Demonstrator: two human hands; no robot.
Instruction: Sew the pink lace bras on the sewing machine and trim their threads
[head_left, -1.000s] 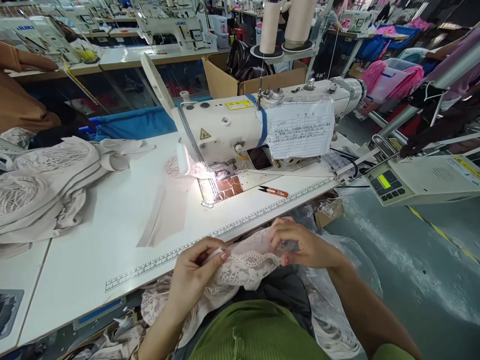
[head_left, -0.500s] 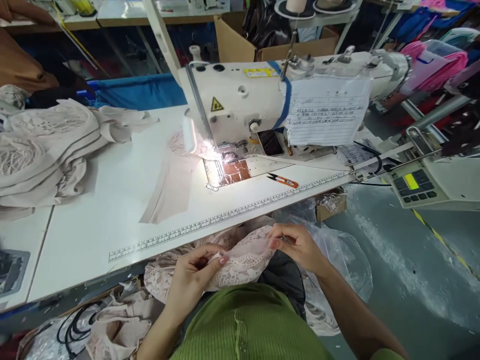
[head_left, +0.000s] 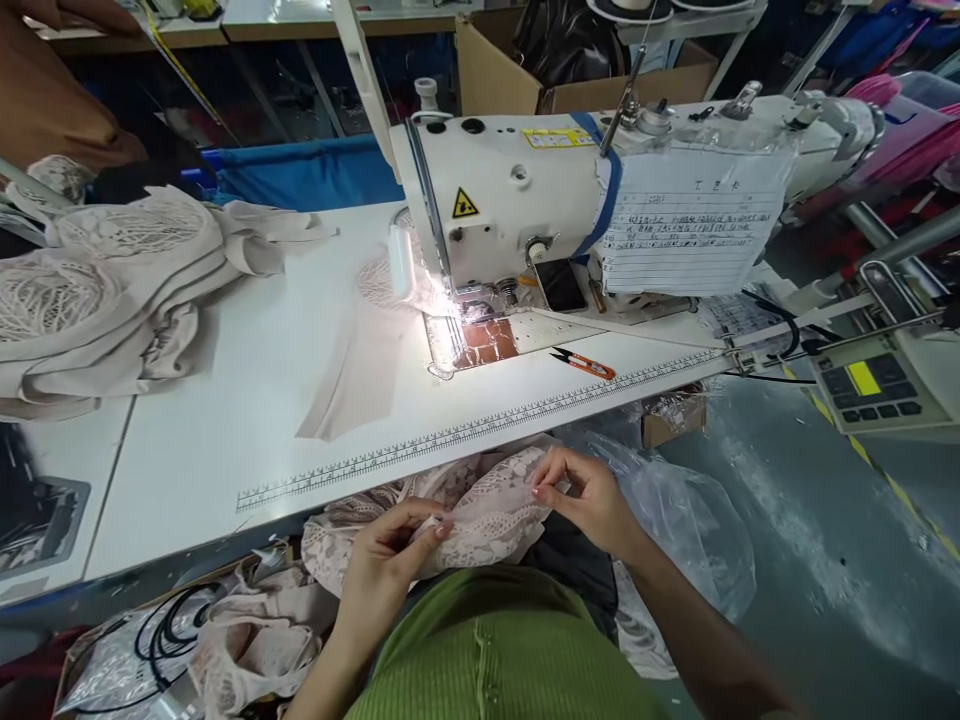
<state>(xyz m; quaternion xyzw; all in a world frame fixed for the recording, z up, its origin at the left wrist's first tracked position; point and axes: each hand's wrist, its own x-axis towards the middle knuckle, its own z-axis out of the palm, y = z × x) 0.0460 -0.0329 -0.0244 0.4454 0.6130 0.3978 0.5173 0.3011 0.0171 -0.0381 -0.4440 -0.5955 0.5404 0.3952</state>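
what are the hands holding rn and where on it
Pale lace fabric: the left hand pinches its left side, the right hand its right edge, both between thumb and fingers.

My left grip (head_left: 386, 552) hides the edge of lace fabric (head_left: 499, 505) it pinches. Ahead of it, glare washes out the sewing machine's (head_left: 495, 200) needle area. Beyond my right grip (head_left: 592, 498), the picture's edge crops the control box (head_left: 885, 385).

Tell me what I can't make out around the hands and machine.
All in the head view:
Pale pink lace fabric: pinched parts hidden by the left hand and right hand.
White sewing machine: needle lost in glare.
White handwritten paper sheet: writing too small.
Beige control box: cut off by right edge.
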